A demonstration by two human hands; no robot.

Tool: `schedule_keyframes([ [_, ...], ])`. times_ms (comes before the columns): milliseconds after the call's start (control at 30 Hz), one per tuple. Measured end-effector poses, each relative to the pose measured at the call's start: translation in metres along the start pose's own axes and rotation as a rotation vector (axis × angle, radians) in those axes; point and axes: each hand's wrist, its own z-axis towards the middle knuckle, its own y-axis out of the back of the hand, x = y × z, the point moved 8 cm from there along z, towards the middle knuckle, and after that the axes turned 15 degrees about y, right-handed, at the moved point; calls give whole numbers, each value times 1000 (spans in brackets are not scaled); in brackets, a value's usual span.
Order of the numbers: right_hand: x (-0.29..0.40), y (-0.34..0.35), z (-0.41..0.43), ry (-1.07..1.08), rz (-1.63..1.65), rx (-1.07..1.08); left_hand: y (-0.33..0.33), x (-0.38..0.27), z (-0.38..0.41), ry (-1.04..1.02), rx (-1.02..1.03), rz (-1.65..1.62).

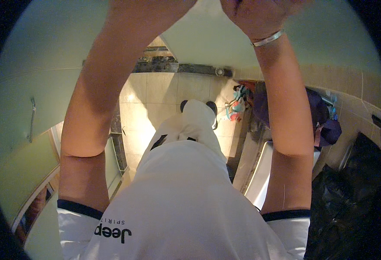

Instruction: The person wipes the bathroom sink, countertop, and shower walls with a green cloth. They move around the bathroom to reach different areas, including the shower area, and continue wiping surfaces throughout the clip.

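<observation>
Both my arms are raised in front of me, towards the pale green wall (206,42). Only the heel of my left hand (164,9) shows at the top edge; its fingers are out of frame. My right hand (258,14), with a light band (268,39) around the wrist, is also cut off by the top edge. Its fingertips are hidden, and I cannot see whether either hand holds or touches anything. Below, my white shirt (190,195) and light trousers (174,130) fill the middle of the view.
Beige floor tiles (161,84) lie around my feet, partly sunlit. Multicoloured cloth (237,104) lies at right, near dark purple fabric (330,133). A white-edged object (258,172) stands beside my right arm. Black plastic (336,195) is farther right. A metal handle (32,120) is on the green surface at left.
</observation>
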Motion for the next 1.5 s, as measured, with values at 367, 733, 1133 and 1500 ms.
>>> schedule_keyframes([
  [367, 12, -21, 2, -142, -81, 51, -9, 23, -11, 17, 62, 32],
  [733, 30, -34, 12, -309, 53, 105, -12, 27, -21, 153, 55, 89],
  [1133, 143, -22, -98, -473, 860, 1125, -64, -19, -155, 583, 598, -320],
  [1500, 81, 11, -49, -590, 598, 749, -33, -45, -104, 578, 392, -428],
])
